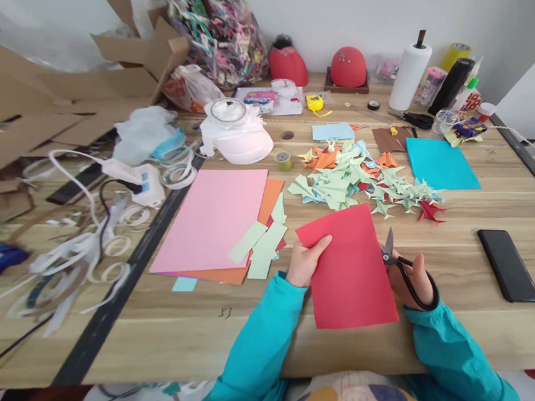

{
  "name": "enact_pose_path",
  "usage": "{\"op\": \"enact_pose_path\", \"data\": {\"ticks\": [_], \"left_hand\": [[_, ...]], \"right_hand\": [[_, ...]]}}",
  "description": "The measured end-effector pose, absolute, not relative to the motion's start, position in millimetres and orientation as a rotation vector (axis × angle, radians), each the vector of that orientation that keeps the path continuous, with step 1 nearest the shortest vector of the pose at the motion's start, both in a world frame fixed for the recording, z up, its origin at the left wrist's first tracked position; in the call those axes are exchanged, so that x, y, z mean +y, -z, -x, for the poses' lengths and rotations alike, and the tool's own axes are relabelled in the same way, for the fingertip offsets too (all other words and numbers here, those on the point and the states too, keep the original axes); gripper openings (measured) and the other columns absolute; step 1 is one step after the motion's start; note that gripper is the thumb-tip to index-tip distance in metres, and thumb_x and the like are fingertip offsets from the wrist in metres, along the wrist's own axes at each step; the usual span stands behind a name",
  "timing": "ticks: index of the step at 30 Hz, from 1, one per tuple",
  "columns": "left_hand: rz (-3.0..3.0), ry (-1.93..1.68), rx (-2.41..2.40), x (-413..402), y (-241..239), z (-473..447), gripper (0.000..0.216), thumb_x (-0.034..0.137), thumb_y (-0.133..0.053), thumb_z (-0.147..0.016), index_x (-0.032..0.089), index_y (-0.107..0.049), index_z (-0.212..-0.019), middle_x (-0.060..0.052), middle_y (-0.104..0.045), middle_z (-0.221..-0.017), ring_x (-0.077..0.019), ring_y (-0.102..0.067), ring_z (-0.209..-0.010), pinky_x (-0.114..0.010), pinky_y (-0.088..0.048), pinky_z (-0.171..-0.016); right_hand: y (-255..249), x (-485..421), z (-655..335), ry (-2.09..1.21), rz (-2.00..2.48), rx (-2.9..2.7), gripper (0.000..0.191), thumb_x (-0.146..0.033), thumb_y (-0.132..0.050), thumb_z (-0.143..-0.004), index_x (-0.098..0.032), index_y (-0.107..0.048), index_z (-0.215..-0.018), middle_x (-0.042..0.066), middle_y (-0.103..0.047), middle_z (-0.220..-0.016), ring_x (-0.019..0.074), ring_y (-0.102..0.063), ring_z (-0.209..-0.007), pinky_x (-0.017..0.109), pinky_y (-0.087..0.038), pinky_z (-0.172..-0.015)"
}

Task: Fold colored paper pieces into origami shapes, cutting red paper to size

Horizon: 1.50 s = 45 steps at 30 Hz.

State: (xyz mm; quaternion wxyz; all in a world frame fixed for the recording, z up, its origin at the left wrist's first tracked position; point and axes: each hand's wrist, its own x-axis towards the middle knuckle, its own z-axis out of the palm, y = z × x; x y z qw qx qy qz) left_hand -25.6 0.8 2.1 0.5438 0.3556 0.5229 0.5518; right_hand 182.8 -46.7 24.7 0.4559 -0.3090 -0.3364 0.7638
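A red sheet of paper (350, 270) is held up over the wooden table (469, 255) near its front edge. My left hand (304, 263) grips the sheet's left edge, thumb on top. My right hand (413, 282) is closed round the loops of black scissors (399, 268), whose blades point up at the sheet's right edge. Both sleeves are teal.
A pink sheet (214, 221) lies over an orange one at left, with pale green strips (263, 244) beside it. A heap of folded paper shapes (358, 180), a blue sheet (439, 162) and a black phone (508, 265) lie beyond. Cardboard, tape rolls and cables crowd the left.
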Motion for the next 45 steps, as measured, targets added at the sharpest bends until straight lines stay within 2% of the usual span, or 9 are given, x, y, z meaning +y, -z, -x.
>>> {"op": "enact_pose_path", "data": {"ticks": [7, 11, 15, 21, 25, 36, 45], "left_hand": [[-0.823, -1.332, 1.261, 2.2, -3.1, 28.7, 0.042, 0.043, -0.080, -0.063, 0.013, -0.072, -0.092, -0.009, -0.074, -0.095, -0.0259, -0.067, -0.099, -0.035, -0.055, -0.086], [-0.702, -1.224, 1.207, -1.1, -6.9, 25.3, 0.044, 0.041, -0.082, -0.060, 0.014, -0.071, -0.092, -0.009, -0.074, -0.097, -0.0258, -0.069, -0.093, -0.036, -0.057, -0.083], [-0.599, -1.126, 1.101, -3.7, -9.0, 25.7, 0.045, 0.035, -0.084, -0.058, 0.016, -0.070, -0.096, -0.008, -0.074, -0.098, -0.0266, -0.070, -0.091, -0.037, -0.058, -0.080], [-0.483, -1.060, 0.982, -0.1, -11.7, 36.7, 0.038, 0.040, -0.082, -0.058, 0.014, -0.072, -0.085, -0.009, -0.075, -0.089, -0.0291, -0.071, -0.087, -0.040, -0.058, -0.080], [-0.444, -1.086, 0.998, 0.8, -13.5, 35.7, 0.039, 0.033, -0.084, -0.058, 0.016, -0.071, -0.090, -0.007, -0.075, -0.089, -0.0274, -0.071, -0.088, -0.039, -0.057, -0.083], [-0.613, -1.195, 1.183, -1.1, -12.8, 30.0, 0.038, 0.040, -0.084, -0.057, 0.013, -0.073, -0.083, -0.009, -0.075, -0.082, -0.0270, -0.071, -0.079, -0.038, -0.059, -0.072], [-0.841, -1.234, 1.349, -4.6, -11.2, 31.4, 0.035, 0.044, -0.079, -0.062, 0.014, -0.075, -0.078, -0.007, -0.075, -0.079, -0.0258, -0.070, -0.079, -0.035, -0.058, -0.068]], "right_hand": [[-24.5, -46.5, -184.9, -1.901, 0.733, -0.826, 0.095, -0.083, -0.045, -0.071, -0.019, -0.042, -0.142, 0.013, -0.064, -0.117, 0.0282, -0.060, -0.106, 0.041, -0.046, -0.092], [-30.3, -45.4, -188.6, -1.946, 0.717, -0.864, 0.093, -0.080, -0.050, -0.070, -0.021, -0.041, -0.142, 0.013, -0.063, -0.117, 0.0271, -0.060, -0.106, 0.040, -0.047, -0.091], [-34.6, -43.4, -193.6, -1.963, 0.771, -0.882, 0.092, -0.080, -0.051, -0.069, -0.021, -0.044, -0.139, 0.013, -0.064, -0.116, 0.0290, -0.060, -0.107, 0.041, -0.048, -0.089], [-27.9, -44.1, -201.1, -2.014, 0.776, -0.841, 0.087, -0.081, -0.048, -0.070, -0.020, -0.050, -0.133, 0.014, -0.063, -0.118, 0.0298, -0.061, -0.106, 0.042, -0.049, -0.088], [-22.9, -45.7, -202.6, -2.029, 0.759, -0.850, 0.081, -0.079, -0.047, -0.073, -0.020, -0.053, -0.130, 0.013, -0.064, -0.115, 0.0279, -0.062, -0.105, 0.040, -0.048, -0.089], [-26.2, -43.6, -200.1, -2.065, 0.779, -0.905, 0.092, -0.083, -0.047, -0.068, -0.020, -0.046, -0.136, 0.014, -0.062, -0.116, 0.0273, -0.061, -0.105, 0.040, -0.049, -0.087], [-28.4, -45.4, -201.6, -2.090, 0.811, -0.894, 0.095, -0.085, -0.046, -0.066, -0.020, -0.048, -0.135, 0.014, -0.066, -0.110, 0.0285, -0.061, -0.105, 0.040, -0.050, -0.086]]}}
